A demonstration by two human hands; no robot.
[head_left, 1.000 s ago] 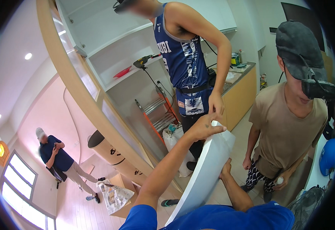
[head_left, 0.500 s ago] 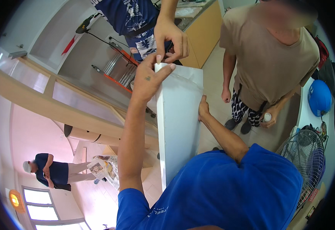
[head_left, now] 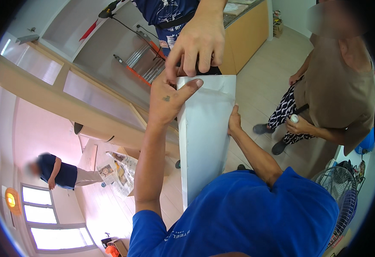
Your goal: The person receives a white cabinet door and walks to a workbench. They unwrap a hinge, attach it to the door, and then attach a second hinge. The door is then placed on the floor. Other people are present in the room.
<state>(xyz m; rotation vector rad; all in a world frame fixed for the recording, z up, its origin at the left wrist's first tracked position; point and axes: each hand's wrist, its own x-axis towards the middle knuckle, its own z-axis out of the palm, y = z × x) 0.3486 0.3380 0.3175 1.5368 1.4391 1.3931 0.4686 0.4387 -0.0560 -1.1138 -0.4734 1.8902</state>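
A long white panel (head_left: 207,137), boxy at its far end, stretches from my chest away toward another person's hand (head_left: 200,43). Its far left corner is gripped by my left hand (head_left: 166,100), with the thumb lying over the top face. Against the right edge rests my right hand (head_left: 235,120), its thumb up along the side and its other fingers hidden beneath. The other person's fingers press down at the far end, close beside my left fingers. What those fingertips touch is partly hidden.
A person in a brown shirt (head_left: 337,85) stands at the right, holding a small white object. Behind the panel are an orange-railed ladder (head_left: 142,68) and wooden-framed partition (head_left: 102,94). A wire fan (head_left: 335,188) stands at lower right. Another person (head_left: 63,171) is at far left.
The other person's hand has come nearer and lower over the panel's far end. The brown-shirted person appears further right and turned. My grip on the panel looks the same.
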